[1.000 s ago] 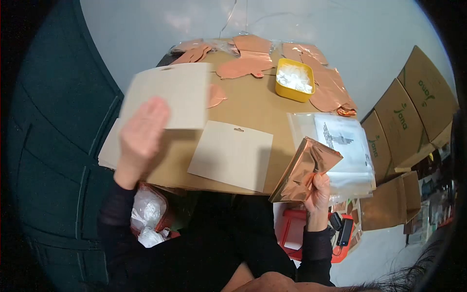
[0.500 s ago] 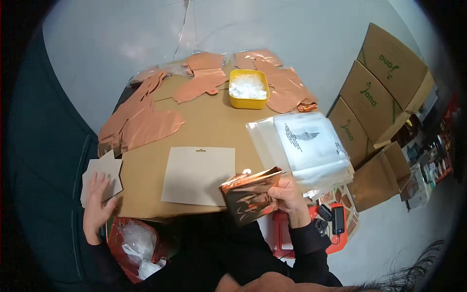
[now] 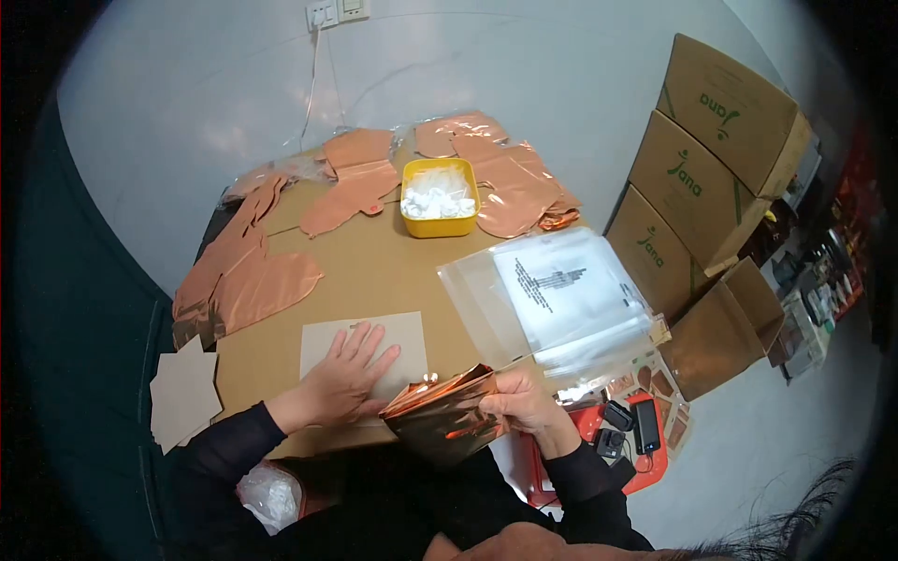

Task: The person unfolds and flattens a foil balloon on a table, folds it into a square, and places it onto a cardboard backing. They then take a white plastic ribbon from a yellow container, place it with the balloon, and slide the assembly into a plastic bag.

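Note:
My left hand [image 3: 351, 379] lies with fingers spread on a grey rectangular card [image 3: 402, 332] that has a hang slot at its top edge. My right hand [image 3: 524, 402] grips a folded stack of shiny copper foil balloons [image 3: 440, 425] just right of the card, above the table's front edge. Star-shaped grey cards [image 3: 185, 388] rest at the table's left corner. To the right, a pile of clear plastic bags [image 3: 580, 290] with printed text lies on the brown table [image 3: 365, 271].
Flat copper foil balloons [image 3: 360, 173] line the back and left of the table. A yellow tub [image 3: 440, 227] holds small white items. Cardboard boxes [image 3: 678, 178] are stacked at right, near a red stool [image 3: 655, 467] carrying black devices. Below sits a bag [image 3: 271, 496] with white contents.
My left hand has moved right from the star-shaped cards onto the rectangular card. My right hand still holds the folded foil balloons. The view has shifted slightly.

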Available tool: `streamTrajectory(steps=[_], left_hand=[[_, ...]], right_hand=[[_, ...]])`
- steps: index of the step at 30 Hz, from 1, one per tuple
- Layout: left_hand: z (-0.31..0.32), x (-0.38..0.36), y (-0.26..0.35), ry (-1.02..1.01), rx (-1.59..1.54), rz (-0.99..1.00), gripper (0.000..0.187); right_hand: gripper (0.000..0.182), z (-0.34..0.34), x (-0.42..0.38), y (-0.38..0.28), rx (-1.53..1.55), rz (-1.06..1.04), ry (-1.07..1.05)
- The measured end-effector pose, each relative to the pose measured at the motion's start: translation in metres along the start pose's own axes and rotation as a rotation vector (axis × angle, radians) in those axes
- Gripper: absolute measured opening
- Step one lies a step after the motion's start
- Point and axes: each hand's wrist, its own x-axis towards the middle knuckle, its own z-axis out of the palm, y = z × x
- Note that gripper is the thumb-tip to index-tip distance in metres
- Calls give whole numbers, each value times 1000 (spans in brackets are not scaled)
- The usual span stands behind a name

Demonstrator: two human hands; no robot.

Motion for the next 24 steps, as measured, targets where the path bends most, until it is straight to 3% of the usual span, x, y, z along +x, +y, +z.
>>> streamTrajectory(steps=[7,10,13,15,17,19,24], left_hand=[[2,19,0,11,19,-42,75],[-14,28,-4,117,-42,11,58],[-1,49,-48,300,-172,0,31],[-43,71,-53,340,-264,-237,14],[-44,99,-79,518,-268,-248,8],[-42,128,-101,653,-297,-171,4],[-28,190,-133,686,-212,-65,4]], right_hand=[[23,8,1,-5,-13,58,36],[24,4,1,1,-28,81,45],[20,11,2,-9,-57,82,40],[20,10,2,-9,-71,83,31],[21,8,1,-8,-72,86,16],[22,9,2,-10,-76,72,10],[20,14,2,-18,-29,114,31]])
